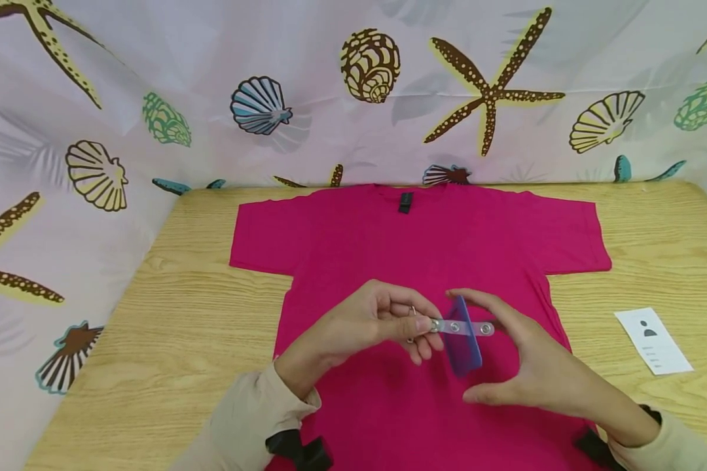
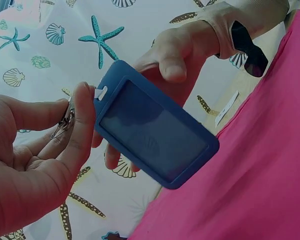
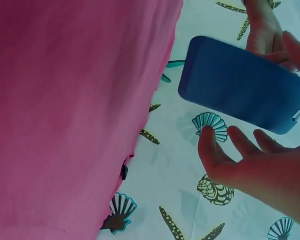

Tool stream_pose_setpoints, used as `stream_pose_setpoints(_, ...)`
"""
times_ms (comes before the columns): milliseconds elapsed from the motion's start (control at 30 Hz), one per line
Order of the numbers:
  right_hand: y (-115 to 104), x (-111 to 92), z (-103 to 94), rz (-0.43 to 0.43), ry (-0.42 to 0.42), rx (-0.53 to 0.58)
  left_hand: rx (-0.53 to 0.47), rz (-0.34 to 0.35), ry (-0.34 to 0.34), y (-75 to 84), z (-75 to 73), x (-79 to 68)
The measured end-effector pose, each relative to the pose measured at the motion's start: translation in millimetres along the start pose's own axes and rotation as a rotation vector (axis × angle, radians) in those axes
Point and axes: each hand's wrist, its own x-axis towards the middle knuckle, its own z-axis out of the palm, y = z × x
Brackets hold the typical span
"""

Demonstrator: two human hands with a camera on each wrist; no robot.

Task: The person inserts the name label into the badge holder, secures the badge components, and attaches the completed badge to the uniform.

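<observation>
A blue badge holder (image 1: 463, 347) with a clear window (image 2: 155, 132) hangs over a pink T-shirt (image 1: 412, 252). A clear snap strap (image 1: 484, 328) passes through its slot, with a metal clip (image 2: 66, 120) at one end. My left hand (image 1: 383, 320) pinches that clip between thumb and fingers. Around the holder, my right hand (image 1: 536, 360) is spread, fingertips close to its upper edge and thumb apart below. The right wrist view shows the holder's plain back (image 3: 240, 82) between the right hand's fingers (image 3: 245, 150) and thumb.
A white card (image 1: 654, 341) with a person icon lies on the wooden table (image 1: 200, 314), right of the shirt. The shirt lies flat, its collar tag (image 1: 405, 203) at the far side. Behind stands a seashell-print cloth (image 1: 324, 144).
</observation>
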Motion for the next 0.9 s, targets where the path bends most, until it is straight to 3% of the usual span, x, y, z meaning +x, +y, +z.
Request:
stream_pose_setpoints(367,3,2,3.2,-0.093,0.068,-0.096,-0.030,0.008,-0.044,-2.8,1.8,0.6)
stream_pose_setpoints(900,5,1,10.7,-0.162,0.161,-0.146,-0.007,0.014,-0.014,-6.0,6.4,1.7)
